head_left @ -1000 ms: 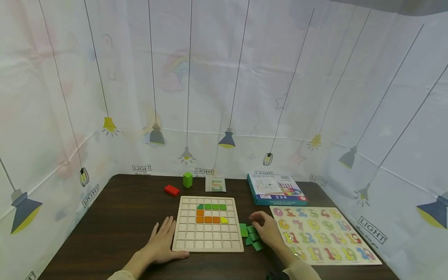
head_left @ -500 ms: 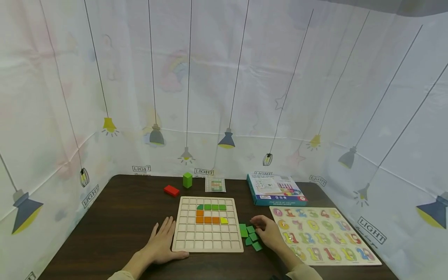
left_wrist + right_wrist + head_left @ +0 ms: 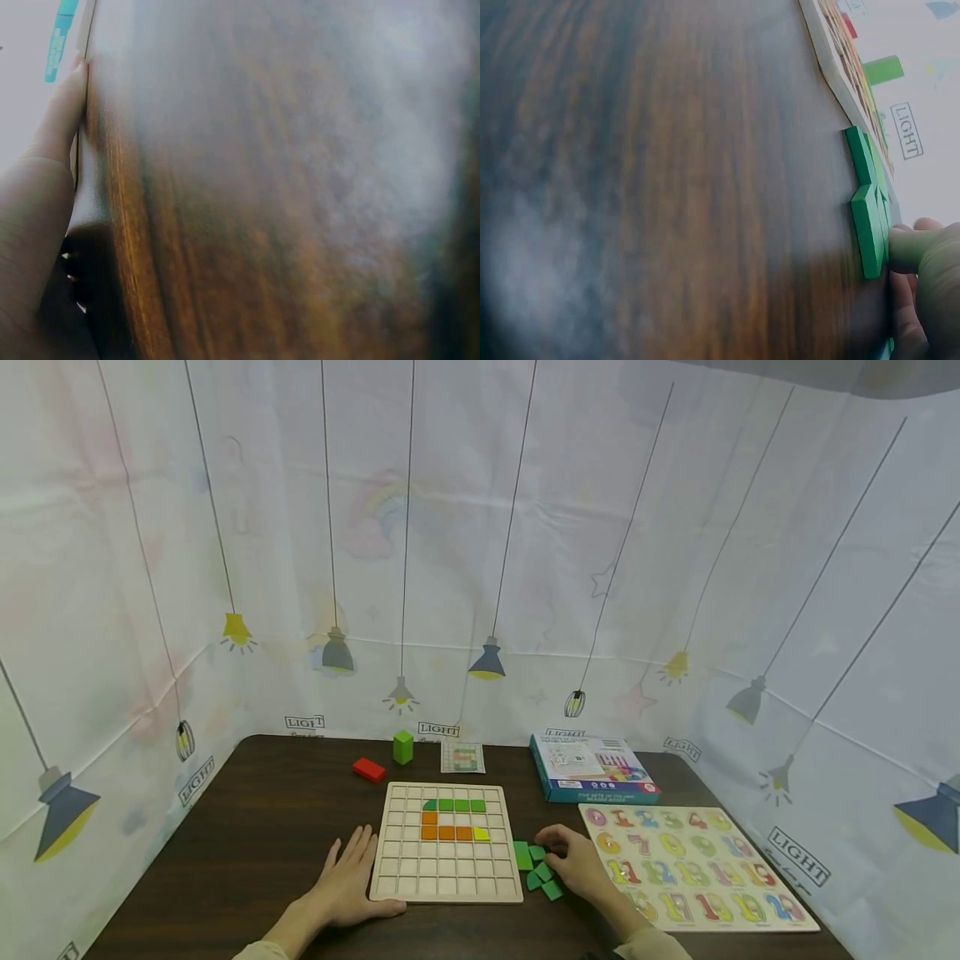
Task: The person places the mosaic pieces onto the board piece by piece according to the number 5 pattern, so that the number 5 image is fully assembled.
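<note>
Bare counter (image 3: 285, 827) is lying open leftward; the grid board (image 3: 446, 842) and number puzzle (image 3: 693, 864) are flanking the green tiles (image 3: 537, 865).

Left hand (image 3: 347, 881) flat, palm down, fingers straight and slightly spread, pointing away from the body, thumb stretched out to the right. Left forearm running back toward the lower edge of the head view, light sleeve at the wrist. Right hand (image 3: 576, 862) palm down, fingers (image 3: 919, 247) curled inward with tips turned to the left, knuckles raised. Right forearm angled back and to the right, sleeve at the wrist.
</note>
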The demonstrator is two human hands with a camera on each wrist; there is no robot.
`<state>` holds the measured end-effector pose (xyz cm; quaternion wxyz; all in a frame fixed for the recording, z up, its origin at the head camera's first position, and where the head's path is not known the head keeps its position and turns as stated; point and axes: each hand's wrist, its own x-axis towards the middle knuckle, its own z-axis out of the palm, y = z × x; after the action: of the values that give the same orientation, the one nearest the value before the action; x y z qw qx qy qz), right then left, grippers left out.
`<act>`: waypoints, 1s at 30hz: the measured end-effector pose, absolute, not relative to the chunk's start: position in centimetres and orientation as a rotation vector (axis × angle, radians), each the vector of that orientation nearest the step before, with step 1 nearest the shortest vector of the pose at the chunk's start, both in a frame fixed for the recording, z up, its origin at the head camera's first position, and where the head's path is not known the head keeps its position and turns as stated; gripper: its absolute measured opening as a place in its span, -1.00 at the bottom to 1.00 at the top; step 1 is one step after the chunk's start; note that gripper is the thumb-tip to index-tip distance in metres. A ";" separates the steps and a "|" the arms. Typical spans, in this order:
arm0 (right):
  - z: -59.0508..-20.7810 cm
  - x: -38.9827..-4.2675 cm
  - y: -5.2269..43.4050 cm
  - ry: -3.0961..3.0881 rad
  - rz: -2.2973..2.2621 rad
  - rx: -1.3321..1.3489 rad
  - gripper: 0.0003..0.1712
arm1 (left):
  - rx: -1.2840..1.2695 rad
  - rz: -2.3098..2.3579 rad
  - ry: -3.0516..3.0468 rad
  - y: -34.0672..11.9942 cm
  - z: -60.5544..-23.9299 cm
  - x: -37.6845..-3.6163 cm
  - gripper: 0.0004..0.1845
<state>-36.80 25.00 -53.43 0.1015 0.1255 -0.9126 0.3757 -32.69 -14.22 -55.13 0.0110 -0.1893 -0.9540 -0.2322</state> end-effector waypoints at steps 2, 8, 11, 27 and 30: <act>-53.4 -36.8 25.0 -2.693 1.088 0.377 -0.69 | -0.587 -0.701 -2.985 -14.2 -55.2 -32.7 0.28; -53.6 -36.9 25.0 -2.647 1.127 0.374 -0.70 | -0.585 -0.702 -2.989 -14.1 -55.2 -32.8 0.28; -53.6 -37.0 24.8 -2.619 1.139 0.352 -0.70 | -0.582 -0.695 -2.991 -14.2 -55.3 -32.9 0.29; -53.1 -37.0 21.6 -2.521 1.258 0.465 -0.69 | -0.568 -0.691 -2.978 -14.3 -55.9 -33.1 0.27; -53.1 -37.0 21.0 -2.537 1.247 0.498 -0.70 | -0.569 -0.704 -2.984 -14.2 -55.6 -32.9 0.26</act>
<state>-36.99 21.04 -53.12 0.1352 0.1720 -0.8757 0.4304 -32.92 -14.22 -55.59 0.0116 -0.1825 -0.9568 -0.2259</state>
